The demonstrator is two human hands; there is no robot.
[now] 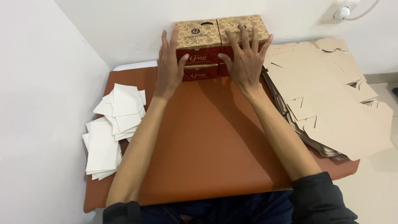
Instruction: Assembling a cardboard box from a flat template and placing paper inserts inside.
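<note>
L to R: loose pile of white paper sheets (111, 132) at table's (207, 141) left edge, within reach; L hand (171, 62) and R hand (245, 56) both flat, fingers spread, gripping nothing, palms vs fronts of stacked red-and-tan boxes (219, 43) at table's far edge, by the wall, prob squaring them up. Box row's long axis runs L-R, fronts face the person; flat die-cut cardboard blanks (331, 99) stacked at R.
</note>
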